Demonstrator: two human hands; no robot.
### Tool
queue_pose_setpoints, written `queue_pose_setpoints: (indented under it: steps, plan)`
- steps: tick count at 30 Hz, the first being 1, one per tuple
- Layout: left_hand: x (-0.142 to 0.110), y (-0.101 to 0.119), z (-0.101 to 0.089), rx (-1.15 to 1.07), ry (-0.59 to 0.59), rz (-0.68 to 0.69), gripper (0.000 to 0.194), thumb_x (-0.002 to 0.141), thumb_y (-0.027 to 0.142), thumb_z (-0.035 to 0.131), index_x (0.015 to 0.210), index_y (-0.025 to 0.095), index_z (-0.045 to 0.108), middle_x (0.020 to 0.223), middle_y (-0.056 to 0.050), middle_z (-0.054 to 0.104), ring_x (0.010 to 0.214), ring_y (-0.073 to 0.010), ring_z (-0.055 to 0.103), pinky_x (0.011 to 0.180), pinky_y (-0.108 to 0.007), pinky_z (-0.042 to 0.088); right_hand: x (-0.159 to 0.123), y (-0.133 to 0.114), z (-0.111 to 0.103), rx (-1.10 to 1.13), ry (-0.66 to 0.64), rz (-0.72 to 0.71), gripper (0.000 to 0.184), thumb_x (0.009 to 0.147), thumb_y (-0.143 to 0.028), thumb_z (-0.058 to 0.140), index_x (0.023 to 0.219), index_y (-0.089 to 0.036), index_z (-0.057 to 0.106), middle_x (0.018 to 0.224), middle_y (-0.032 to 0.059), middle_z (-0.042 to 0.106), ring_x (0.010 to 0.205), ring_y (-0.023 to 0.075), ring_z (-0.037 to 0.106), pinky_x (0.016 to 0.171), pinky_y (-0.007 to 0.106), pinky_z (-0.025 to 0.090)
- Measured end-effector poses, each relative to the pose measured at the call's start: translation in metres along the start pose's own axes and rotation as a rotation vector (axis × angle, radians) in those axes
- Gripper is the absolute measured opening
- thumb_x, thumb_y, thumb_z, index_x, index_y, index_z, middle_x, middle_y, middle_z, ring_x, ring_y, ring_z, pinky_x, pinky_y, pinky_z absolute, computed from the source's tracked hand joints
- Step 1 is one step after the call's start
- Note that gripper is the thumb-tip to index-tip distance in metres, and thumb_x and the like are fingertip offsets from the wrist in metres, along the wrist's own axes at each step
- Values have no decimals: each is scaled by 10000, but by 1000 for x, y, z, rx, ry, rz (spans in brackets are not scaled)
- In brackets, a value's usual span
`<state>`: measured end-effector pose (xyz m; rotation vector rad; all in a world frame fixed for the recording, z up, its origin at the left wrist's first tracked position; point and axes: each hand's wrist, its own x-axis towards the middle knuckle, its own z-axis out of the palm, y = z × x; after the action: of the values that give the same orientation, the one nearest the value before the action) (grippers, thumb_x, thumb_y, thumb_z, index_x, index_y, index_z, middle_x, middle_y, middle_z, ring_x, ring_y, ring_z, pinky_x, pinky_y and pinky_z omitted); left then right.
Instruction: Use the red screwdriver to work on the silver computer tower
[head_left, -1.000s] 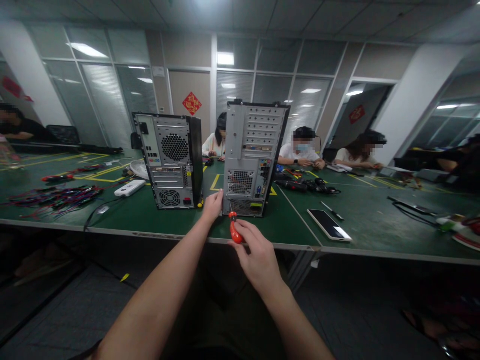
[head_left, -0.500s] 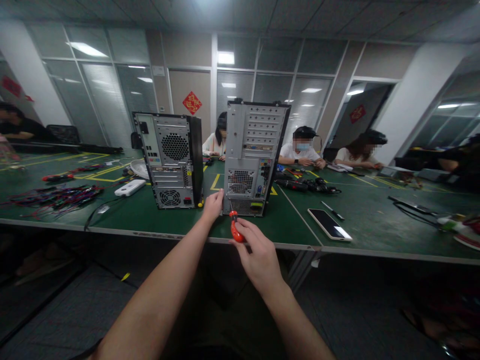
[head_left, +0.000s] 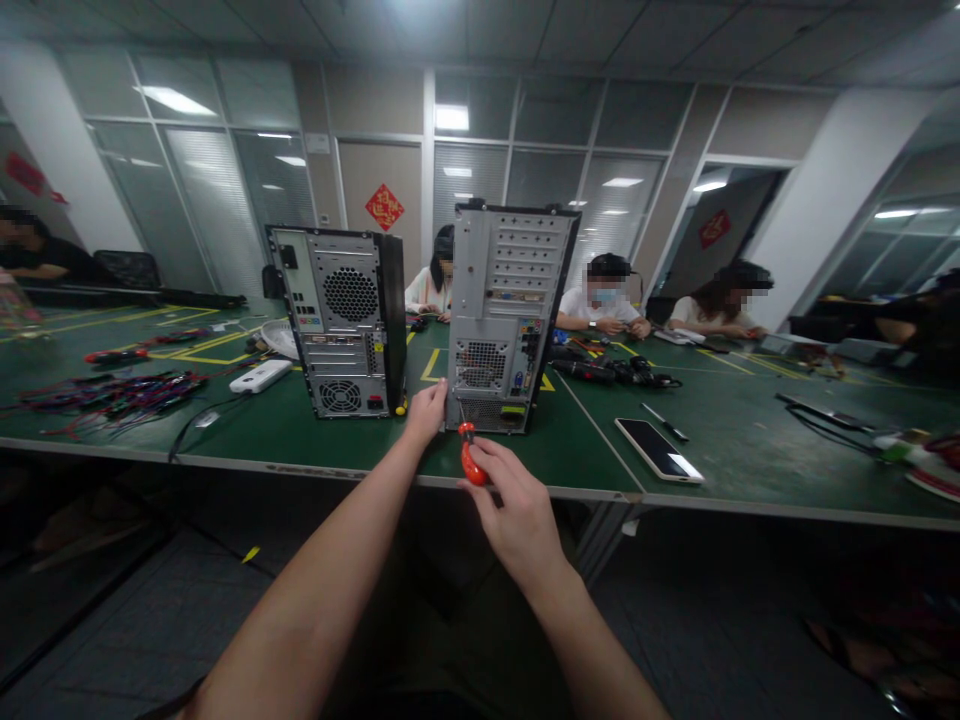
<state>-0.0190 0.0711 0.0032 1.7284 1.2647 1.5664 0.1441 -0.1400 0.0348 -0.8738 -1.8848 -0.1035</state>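
A grey computer tower (head_left: 487,260) stands upright on the green table, its back panel with slots and ports towards me. My left hand (head_left: 426,412) is closed against its lower left edge, and some of the fingers are hidden. Between the fingertips and thumb of my right hand (head_left: 514,490) is a red and black screwdriver (head_left: 472,462). It points up and away, its tip close to the tower's lower left back panel; whether it sits in a screw I cannot tell. Left of my hands stands a second computer tower (head_left: 349,335), also back side forward.
On the left lie a bundle of cables (head_left: 112,395), a white power strip (head_left: 260,376) and another screwdriver (head_left: 116,356). A phone (head_left: 658,449) and a thin pen-like tool (head_left: 664,422) lie right. Several people sit around the table (head_left: 600,450), beyond black tools (head_left: 615,370).
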Motion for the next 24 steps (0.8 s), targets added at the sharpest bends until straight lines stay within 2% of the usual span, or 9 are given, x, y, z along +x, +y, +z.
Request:
queue_pose_setpoints:
  steps: [4, 9, 11, 13, 18, 24]
  plan:
    - [0, -1, 0, -8, 5, 11, 640, 956, 725, 358, 639, 210, 565, 577, -19, 567, 594, -175, 557, 568, -276, 453, 2, -3, -4, -66, -93, -53, 426, 1009, -73, 522, 1360, -245, 689, 1396, 109, 704, 1170, 254, 703, 1022, 454, 601]
    - [1, -5, 1, -24, -5, 8, 646, 960, 728, 362, 651, 204, 580, 593, -23, 575, 604, -176, 560, 567, -276, 452, 0, -2, 0, -28, 0, 27, 290, 964, -184, 705, 1253, -194, 719, 1291, 137, 734, 1174, 267, 713, 1046, 425, 598]
    - [2, -7, 1, -27, -4, 13, 644, 961, 727, 366, 655, 203, 581, 600, -23, 577, 607, -176, 560, 566, -276, 452, -1, -1, 1, -12, 28, 51, 290, 943, -226, 749, 1230, -192, 725, 1256, 140, 739, 1145, 265, 727, 1022, 407, 612]
    - [2, -7, 1, -27, 1, 16, 646, 959, 731, 367, 663, 201, 588, 602, -23, 577, 612, -177, 561, 567, -275, 453, 0, -1, 1, -8, 24, 37, 307, 965, -197, 708, 1272, -202, 715, 1293, 136, 731, 1180, 257, 719, 1044, 402, 602]
    - [2, -8, 2, -26, 10, 17, 661, 953, 747, 364, 669, 199, 601, 588, -21, 571, 616, -178, 563, 571, -272, 459, 1, -3, -2, -71, -104, -54, 427, 1013, -71, 520, 1362, -249, 689, 1408, 100, 702, 1210, 247, 703, 1068, 447, 585]
    - [1, -6, 1, -17, 3, 19, 656, 963, 731, 357, 665, 201, 604, 593, -20, 579, 602, -177, 566, 579, -277, 468, -1, -2, 2, -23, 23, 66, 272, 969, -220, 708, 1242, -217, 717, 1277, 131, 736, 1164, 265, 724, 1032, 420, 610]
